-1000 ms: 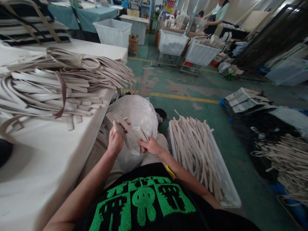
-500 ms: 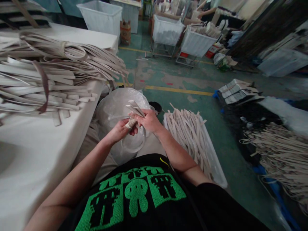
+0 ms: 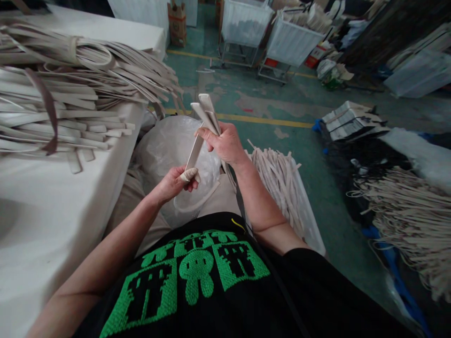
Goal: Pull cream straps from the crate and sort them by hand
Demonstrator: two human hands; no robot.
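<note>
My right hand (image 3: pixel 227 143) is closed round several pale beige strips (image 3: pixel 206 112), whose ends stick up past my fingers while their tails hang down by my lap. Lower and to the left, my left hand (image 3: pixel 181 180) pinches one strip (image 3: pixel 194 152) that slants up to my right fingertips. A pale wrap (image 3: pixel 189 174) covers my left thumb. Under both hands stands a round tub lined with clear plastic (image 3: pixel 162 145), and a curved strip (image 3: pixel 200 199) lies over its near side.
Bundled strips (image 3: pixel 88 89) lie on the white table (image 3: pixel 70 234) at left. A white bin of strips (image 3: pixel 278 183) stands at my right. Farther right, more strips (image 3: pixel 416 225) lie on dark sheeting. Wheeled white carts (image 3: pixel 294 40) stand ahead.
My hands have come apart. The right rose with the strips, now standing taller, and a single strip stretches between both hands. The view has tilted slightly downward.
</note>
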